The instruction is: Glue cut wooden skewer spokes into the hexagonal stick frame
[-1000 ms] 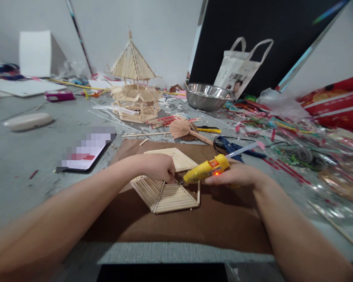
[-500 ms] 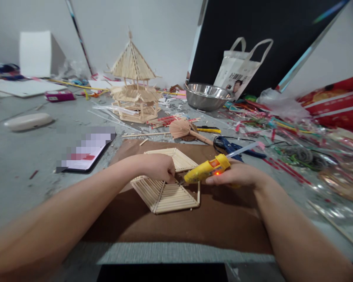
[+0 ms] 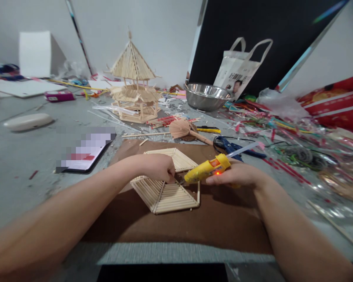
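Brown sheet [image 3: 223, 223]: beneath the stick panel [image 3: 176, 197].
Stick pavilion [image 3: 135, 64]: behind the stick panel.
Right hand [image 3: 238, 174]: at the stick panel's right, my fingers curled around the glue gun [image 3: 206, 170].
Left hand [image 3: 160, 166]: over its middle, fingers pressed together; I cannot tell what they pinch.
Glue gun: yellow, nozzle over its middle.

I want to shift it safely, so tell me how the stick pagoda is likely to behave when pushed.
The stick pagoda is probably light for its size, being thin sticks with open gaps. It looks fragile: slim posts carry the pointed roof. Pushed low, it would likely slide rather than tip, since its base looks broad and flat.
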Demonstrator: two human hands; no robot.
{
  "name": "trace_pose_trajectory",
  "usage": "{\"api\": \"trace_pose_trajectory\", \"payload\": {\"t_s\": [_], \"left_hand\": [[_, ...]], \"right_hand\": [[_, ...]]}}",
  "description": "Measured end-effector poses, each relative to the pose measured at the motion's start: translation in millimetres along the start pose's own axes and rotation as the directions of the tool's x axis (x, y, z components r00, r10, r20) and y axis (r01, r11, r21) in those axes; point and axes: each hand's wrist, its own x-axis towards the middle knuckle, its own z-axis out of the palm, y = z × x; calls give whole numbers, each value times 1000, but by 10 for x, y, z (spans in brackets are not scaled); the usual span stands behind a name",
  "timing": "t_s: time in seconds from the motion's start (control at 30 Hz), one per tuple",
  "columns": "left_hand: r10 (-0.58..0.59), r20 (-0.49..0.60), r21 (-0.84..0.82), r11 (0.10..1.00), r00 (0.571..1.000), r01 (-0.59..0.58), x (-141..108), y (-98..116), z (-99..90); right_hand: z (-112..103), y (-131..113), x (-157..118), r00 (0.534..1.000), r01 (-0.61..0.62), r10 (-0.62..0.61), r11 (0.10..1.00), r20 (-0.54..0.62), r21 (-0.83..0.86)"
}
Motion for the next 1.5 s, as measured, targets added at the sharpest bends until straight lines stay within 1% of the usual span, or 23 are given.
{"api": "trace_pose_trajectory", "payload": {"t_s": [0.17,0.3,0.43,0.53,0.6,0.67,0.7,0.8,0.83,0.87,0.93,0.97,1.03,1.1,1.13,1.2,1.23,1.27,1.33,1.37,1.4,1.47,1.5], "left_hand": [[-4,13,2,1000,1000,4,-4,7,-4],[3,-6,25,1000,1000,-3,-7,19,-8],[11,-16,31,999,1000,-11,-6,10,-3],[38,-17,13,999,999,-38,-2,-24,3],[55,-33,-9,998,998,-55,-3,-49,-1],[57,-58,-35,998,997,-59,-11,-69,-17],[50,-71,-47,997,996,-53,-16,-76,-28],[15,-129,-75,997,992,-25,-27,-96,-68],[-1,-156,-82,997,988,-12,-25,-104,-81],[-18,-187,-88,996,982,1,-20,-116,-94],[-64,-260,-98,994,964,40,-3,-149,-117],[-95,-303,-101,993,948,67,7,-171,-128],[-167,-385,-103,985,908,138,19,-229,-155],[-264,-455,-90,964,850,251,15,-307,-184],[-326,-486,-80,941,811,330,6,-355,-199],[-450,-537,-45,860,714,508,-24,-467,-226],[-496,-535,-33,822,684,569,-41,-531,-237],[-523,-523,-24,799,674,601,-58,-598,-246],[-528,-494,8,792,691,611,-85,-739,-259],[-543,-482,15,779,687,627,-93,-806,-263],[-548,-467,25,776,694,630,-97,-869,-263],[-579,-447,28,753,682,658,-96,-972,-255],[-595,-423,28,746,684,666,-92,-1008,-246]], "right_hand": [[-20,15,-9,1000,-1,1,1000,-9,0],[-48,-32,-47,999,-23,23,1000,-30,-4],[-85,-49,-73,986,-66,63,998,-153,-14],[-104,-10,-32,959,-50,52,999,-278,12],[-107,21,17,919,12,12,998,-393,59],[-106,47,67,868,114,-33,985,-495,134],[-107,57,87,853,167,-49,969,-519,183],[-121,79,133,840,323,-102,883,-533,341],[-128,84,145,824,377,-125,849,-553,370],[-135,89,158,799,426,-142,820,-585,382],[-143,97,187,742,475,-128,793,-658,382],[-144,102,205,723,470,-95,794,-684,386],[-140,120,247,701,437,-25,804,-713,402],[-133,153,294,673,412,12,824,-739,389],[-131,173,316,655,404,18,836,-755,371],[-136,214,353,624,404,18,848,-781,343],[-142,229,365,615,411,16,847,-789,337],[-150,238,372,609,423,10,842,-793,335],[-167,240,377,610,445,-5,830,-793,337],[-173,234,377,616,451,-13,825,-788,340],[-175,227,377,625,460,-23,818,-781,344],[-167,215,385,643,489,-53,796,-764,356],[-157,213,394,651,499,-63,786,-756,364]]}}
